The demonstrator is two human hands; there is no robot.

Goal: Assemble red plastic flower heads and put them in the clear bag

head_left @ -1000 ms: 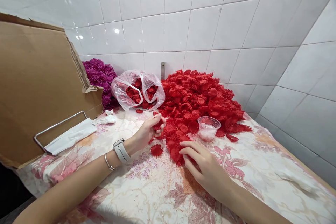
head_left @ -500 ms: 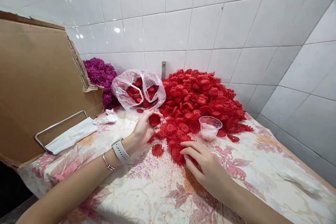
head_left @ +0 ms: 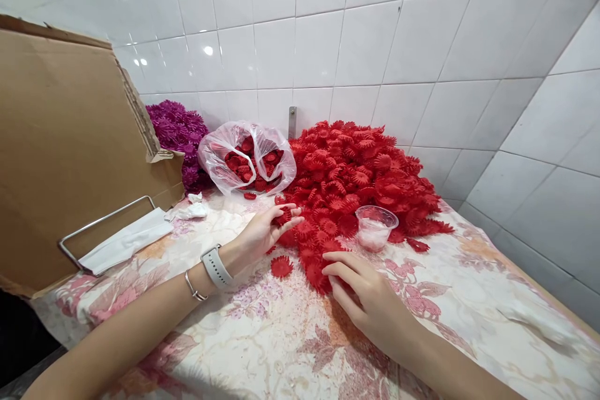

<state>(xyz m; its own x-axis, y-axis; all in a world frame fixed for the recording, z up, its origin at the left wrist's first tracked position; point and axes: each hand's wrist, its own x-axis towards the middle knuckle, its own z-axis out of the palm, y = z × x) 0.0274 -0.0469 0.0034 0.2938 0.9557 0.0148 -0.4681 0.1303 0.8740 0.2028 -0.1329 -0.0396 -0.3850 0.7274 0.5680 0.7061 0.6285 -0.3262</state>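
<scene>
My left hand (head_left: pixel 260 231), with a white watch and a bracelet at the wrist, has its fingers curved around a red fabric flower (head_left: pixel 282 217), partly hidden by them. My right hand (head_left: pixel 363 290) rests on the near edge of the red flower heap (head_left: pixel 356 169), its fingers bent and slightly apart, touching the loose flowers; I see nothing held in it. A single red flower (head_left: pixel 281 267) lies on the cloth between the hands. A clear plastic cup (head_left: pixel 376 228) with whitish contents stands beyond my right hand, against the heap.
A clear plastic bag (head_left: pixel 213 162) of darker red flowers sits left of the heap. Behind it is a purple flower pile (head_left: pixel 178 137). A large cardboard box (head_left: pixel 70 156), a metal frame (head_left: pixel 112 219) and white paper (head_left: pixel 126 244) occupy the left. The table has a floral cloth (head_left: pixel 253 350).
My left hand has turned and its fingers have stretched rightward over the red flower, which now faces less toward me. My right hand has hardly moved.
</scene>
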